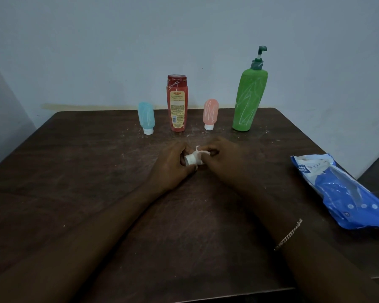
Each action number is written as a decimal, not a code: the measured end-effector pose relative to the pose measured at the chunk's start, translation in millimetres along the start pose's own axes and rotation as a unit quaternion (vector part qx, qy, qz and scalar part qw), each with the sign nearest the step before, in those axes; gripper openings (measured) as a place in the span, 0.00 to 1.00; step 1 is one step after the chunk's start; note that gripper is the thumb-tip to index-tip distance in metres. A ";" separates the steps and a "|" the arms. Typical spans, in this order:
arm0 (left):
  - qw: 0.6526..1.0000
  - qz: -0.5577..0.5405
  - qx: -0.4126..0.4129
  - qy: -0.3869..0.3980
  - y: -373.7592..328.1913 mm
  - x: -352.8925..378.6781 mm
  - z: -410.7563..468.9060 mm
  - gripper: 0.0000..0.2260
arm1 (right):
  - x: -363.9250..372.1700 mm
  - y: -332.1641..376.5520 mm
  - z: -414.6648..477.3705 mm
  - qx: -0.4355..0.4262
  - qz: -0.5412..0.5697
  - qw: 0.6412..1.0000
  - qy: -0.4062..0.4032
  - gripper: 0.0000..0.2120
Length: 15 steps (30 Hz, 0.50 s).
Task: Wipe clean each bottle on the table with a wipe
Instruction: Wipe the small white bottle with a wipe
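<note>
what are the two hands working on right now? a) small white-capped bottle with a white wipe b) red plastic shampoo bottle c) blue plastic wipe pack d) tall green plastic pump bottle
a: the left hand grips a small white-capped bottle, only its cap showing, while the right hand pinches the white wipe against it; the tall green plastic pump bottle, red plastic shampoo bottle and blue plastic wipe pack are untouched.
</note>
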<state>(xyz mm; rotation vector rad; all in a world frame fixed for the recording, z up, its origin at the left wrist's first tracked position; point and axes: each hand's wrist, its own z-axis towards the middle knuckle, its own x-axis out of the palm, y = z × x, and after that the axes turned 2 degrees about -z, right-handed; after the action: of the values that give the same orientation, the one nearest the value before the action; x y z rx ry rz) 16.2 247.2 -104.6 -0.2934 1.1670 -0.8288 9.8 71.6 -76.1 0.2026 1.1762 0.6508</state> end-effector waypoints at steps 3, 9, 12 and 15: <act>1.000 -0.007 0.001 -0.004 0.5 0.1 -0.5 0.14 | -5.6 -16.9 -3.2 0.024 0.029 0.999 -0.024 0.09; 1.000 0.003 -0.003 0.000 1.1 0.1 -0.1 0.15 | -4.9 -0.4 5.9 0.043 0.019 0.998 -0.052 0.10; 1.000 -0.010 -0.012 0.002 0.8 0.8 -0.5 0.15 | 8.3 10.9 0.1 -0.012 0.020 1.000 -0.009 0.08; 1.000 -0.019 -0.016 -0.001 -0.2 -0.6 -0.6 0.15 | 4.6 -2.0 -5.7 -0.028 0.031 0.999 0.005 0.07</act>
<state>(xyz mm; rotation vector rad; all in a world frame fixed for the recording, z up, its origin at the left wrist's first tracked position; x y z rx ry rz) 15.6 247.6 -104.3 -0.3424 1.1771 -0.8438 6.4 71.6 -82.9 0.1904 1.1638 0.7396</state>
